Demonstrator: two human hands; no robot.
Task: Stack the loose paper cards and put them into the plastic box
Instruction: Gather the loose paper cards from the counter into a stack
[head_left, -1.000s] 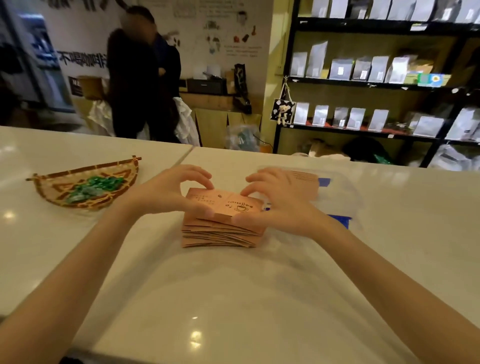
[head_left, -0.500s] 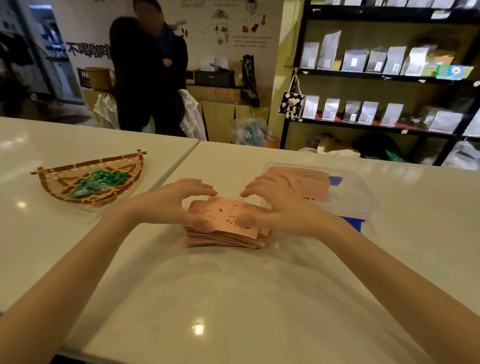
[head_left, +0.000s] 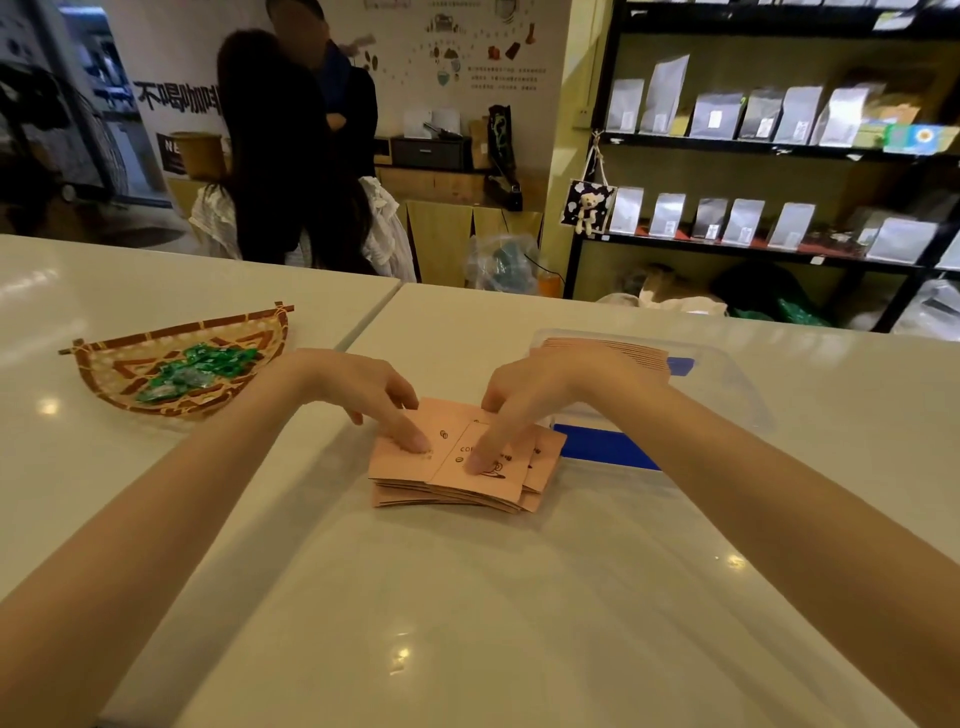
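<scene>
A loose pile of pink paper cards (head_left: 405, 470) with small black drawings lies on the white counter, its top cards fanned out to the right. My left hand (head_left: 358, 387) rests fingertips on the pile's left part. My right hand (head_left: 535, 389) presses a fingertip on the top card. Neither hand grips a card; the fingers are spread. Just behind and to the right stands a clear plastic box (head_left: 727, 379) with blue clips, and a second stack of pink cards (head_left: 623, 351) lies inside it, partly hidden by my right hand.
A woven fan-shaped basket (head_left: 104, 374) with green wrapped sweets sits at the left on the counter (head_left: 467, 623). Two people stand beyond the counter's far edge. Black shelves with pouches fill the right background.
Both hands went from cupping the pile's sides to pressing fingertips on top. The top cards have slid to the right and now lie fanned. The pile looks lower and wider.
</scene>
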